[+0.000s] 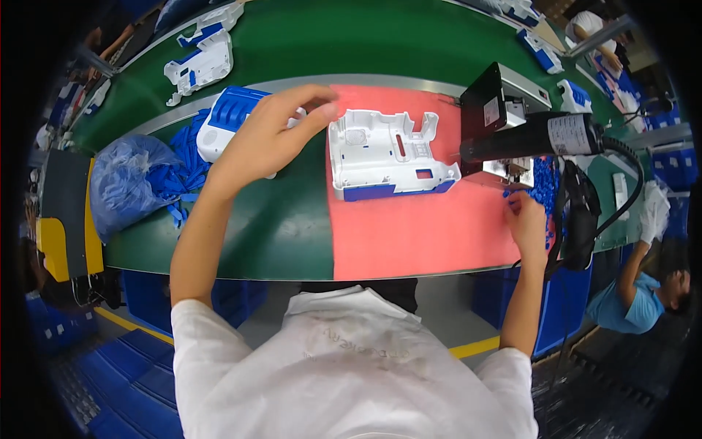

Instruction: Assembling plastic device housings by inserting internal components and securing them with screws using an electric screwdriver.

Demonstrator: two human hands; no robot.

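Observation:
A white plastic housing shell with a blue lower side lies hollow side up on the pink mat. My left hand is over the table just left of the shell, thumb and fingers apart, holding nothing. Under and behind that hand sits another housing part, white with a ribbed blue panel, partly covered by my fingers. At the right, my right hand has its fingers curled together beside a heap of small blue parts. A small blue part shows at its fingertips.
A black cylindrical tool with a cable points left over the mat, before a metal fixture. Left stands a plastic bag with blue strips. More housings lie on the green belt. A co-worker is at right.

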